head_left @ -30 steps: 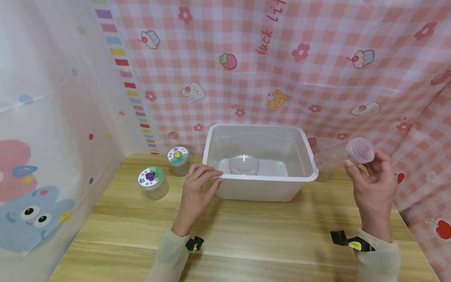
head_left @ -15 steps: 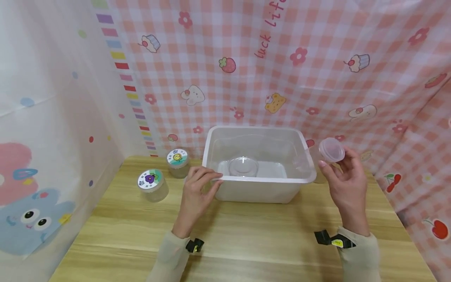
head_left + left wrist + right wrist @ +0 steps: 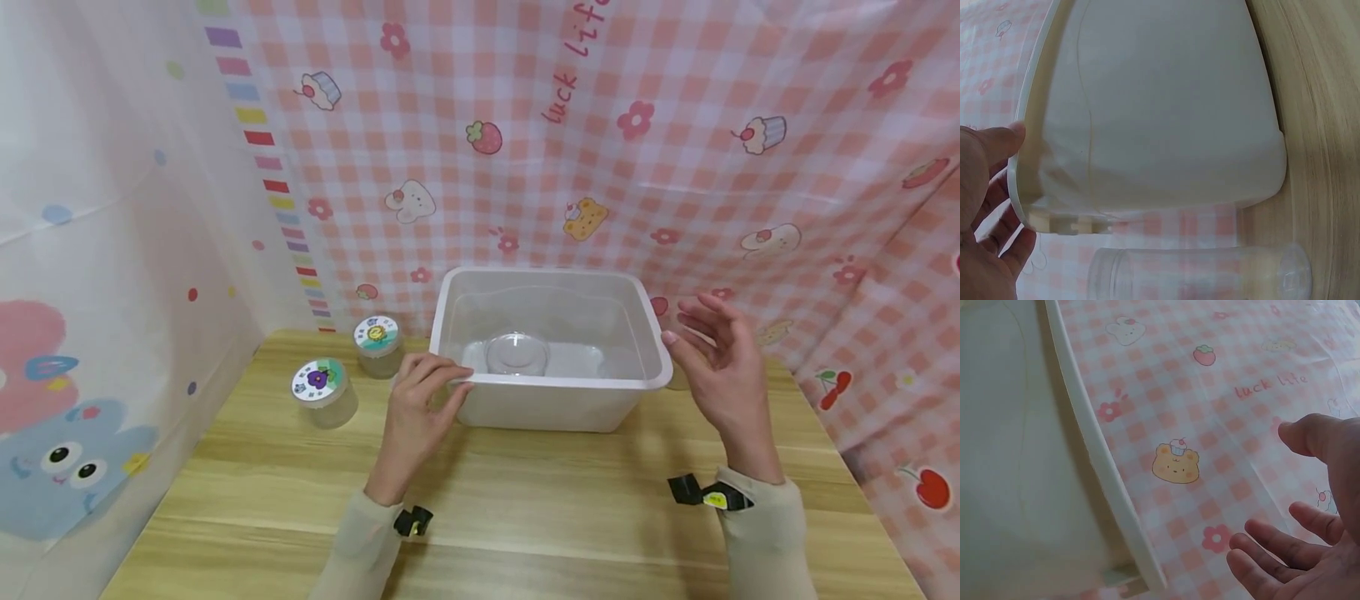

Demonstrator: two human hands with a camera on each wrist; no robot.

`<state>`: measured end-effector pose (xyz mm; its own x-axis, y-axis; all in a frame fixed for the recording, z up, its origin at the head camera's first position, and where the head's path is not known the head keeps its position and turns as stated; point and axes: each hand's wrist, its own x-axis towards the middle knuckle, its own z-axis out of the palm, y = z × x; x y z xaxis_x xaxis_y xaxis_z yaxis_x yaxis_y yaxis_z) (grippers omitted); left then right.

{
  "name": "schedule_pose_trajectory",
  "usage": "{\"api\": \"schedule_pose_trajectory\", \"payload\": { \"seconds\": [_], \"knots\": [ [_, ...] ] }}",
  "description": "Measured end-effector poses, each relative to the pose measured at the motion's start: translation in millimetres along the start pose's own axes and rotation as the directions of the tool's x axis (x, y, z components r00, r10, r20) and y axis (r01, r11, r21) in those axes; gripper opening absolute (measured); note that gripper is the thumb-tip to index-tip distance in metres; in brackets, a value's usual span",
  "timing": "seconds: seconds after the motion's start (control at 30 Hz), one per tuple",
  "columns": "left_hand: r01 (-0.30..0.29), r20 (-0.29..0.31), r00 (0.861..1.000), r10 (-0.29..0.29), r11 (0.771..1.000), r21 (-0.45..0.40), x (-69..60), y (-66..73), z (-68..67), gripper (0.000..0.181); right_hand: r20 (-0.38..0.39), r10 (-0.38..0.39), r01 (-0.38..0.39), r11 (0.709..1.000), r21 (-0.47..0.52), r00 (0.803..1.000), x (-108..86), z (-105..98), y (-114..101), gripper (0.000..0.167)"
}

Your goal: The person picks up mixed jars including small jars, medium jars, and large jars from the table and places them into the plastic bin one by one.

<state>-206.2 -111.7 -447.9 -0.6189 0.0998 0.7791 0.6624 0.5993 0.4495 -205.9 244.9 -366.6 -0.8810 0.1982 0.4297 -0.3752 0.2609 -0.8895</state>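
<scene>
A white plastic bin point(image 3: 547, 404) stands at the middle of the table's far side. My left hand point(image 3: 425, 400) pinches its near rim toward the left corner, thumb and fingers on either side in the left wrist view. My right hand point(image 3: 720, 379) hovers beside the bin's right rim, fingers loosely spread and holding nothing. The right wrist view shows that hand point(image 3: 1297, 531) apart from the rim. Inside the bin a clear round plastic container point(image 3: 517, 354) shows on the floor. The clear container with a pale lid is not plainly visible.
Two clear jars stand left of the bin: one with a purple-flower lid point(image 3: 325, 393), one with a yellow-flower lid point(image 3: 378, 346). Part of a clear container point(image 3: 678, 379) shows between the bin and my right hand. A checked cloth point(image 3: 525, 150) hangs behind.
My right hand brought a clear pale-lidded container leftward to the bin's right side, then let go of it; its fingers are now spread. The left hand stays on the rim.
</scene>
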Motion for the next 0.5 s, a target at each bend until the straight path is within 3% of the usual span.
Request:
{"api": "schedule_pose_trajectory", "payload": {
  "seconds": [0.5],
  "knots": [
    [0.020,0.009,1.000,-0.020,1.000,0.007,-0.3,2.1,-0.4,0.016,0.062,-0.013,0.029,0.967,-0.251,0.998,4.9,-17,6,0.079]
  ]
}}
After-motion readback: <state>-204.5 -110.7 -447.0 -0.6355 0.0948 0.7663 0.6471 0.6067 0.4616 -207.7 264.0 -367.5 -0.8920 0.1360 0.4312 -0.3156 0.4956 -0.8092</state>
